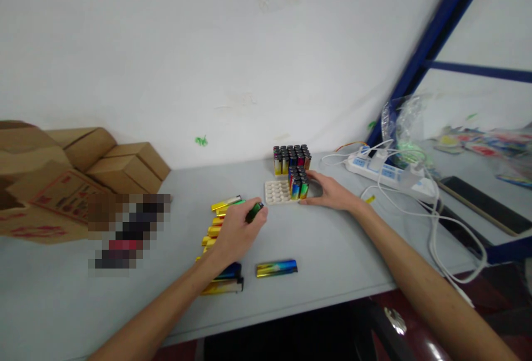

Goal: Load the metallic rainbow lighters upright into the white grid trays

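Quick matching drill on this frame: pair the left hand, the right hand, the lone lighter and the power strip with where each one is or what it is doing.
1 left hand
2 right hand
3 lone lighter
4 power strip

A lies flat near the table's front edge
B rests beside the white tray
C holds a green lighter
D has white cables plugged in, at the right

Pairs: 1-C, 2-B, 3-A, 4-D

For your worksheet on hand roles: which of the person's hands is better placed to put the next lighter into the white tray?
Probably the left hand: it already grips a green lighter near the white tray. The right hand rests against the tray's side.
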`<state>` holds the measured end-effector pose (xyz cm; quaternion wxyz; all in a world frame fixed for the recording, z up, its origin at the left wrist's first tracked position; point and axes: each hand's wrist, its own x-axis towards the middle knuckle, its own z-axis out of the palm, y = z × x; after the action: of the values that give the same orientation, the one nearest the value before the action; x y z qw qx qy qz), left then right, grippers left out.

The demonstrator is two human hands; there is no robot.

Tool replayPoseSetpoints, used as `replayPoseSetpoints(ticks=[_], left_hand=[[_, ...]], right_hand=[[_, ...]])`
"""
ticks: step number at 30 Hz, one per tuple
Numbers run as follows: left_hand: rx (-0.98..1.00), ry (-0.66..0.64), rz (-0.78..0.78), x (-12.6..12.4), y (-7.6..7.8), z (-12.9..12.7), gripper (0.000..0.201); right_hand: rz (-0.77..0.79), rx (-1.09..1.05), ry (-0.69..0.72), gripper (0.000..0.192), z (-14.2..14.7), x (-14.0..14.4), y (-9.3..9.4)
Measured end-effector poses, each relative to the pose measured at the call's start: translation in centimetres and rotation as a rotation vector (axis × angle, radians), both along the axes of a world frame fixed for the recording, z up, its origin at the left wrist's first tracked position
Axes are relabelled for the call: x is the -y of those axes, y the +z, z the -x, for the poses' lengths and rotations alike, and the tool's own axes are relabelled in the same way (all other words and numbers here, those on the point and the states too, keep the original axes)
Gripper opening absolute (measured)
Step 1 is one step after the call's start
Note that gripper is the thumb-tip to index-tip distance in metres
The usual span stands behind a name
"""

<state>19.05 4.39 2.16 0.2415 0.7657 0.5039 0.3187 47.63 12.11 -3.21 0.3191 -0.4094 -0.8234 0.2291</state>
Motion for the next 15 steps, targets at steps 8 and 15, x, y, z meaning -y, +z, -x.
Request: replayPoseSetpoints(ticks=[8,15], left_hand=[[-0.027,0.01,-0.015,0.14,0.16,-0.34,0.04],[-0.035,0.013,-0.022,0.4,0.02,-0.2,0.034]], right_hand=[[0.001,-0.001,-0.013,0.082,-0.05,-0.12,-0.23],[0.004,0.001,-0.009,0.082,-0.07,-0.2,-0.29]])
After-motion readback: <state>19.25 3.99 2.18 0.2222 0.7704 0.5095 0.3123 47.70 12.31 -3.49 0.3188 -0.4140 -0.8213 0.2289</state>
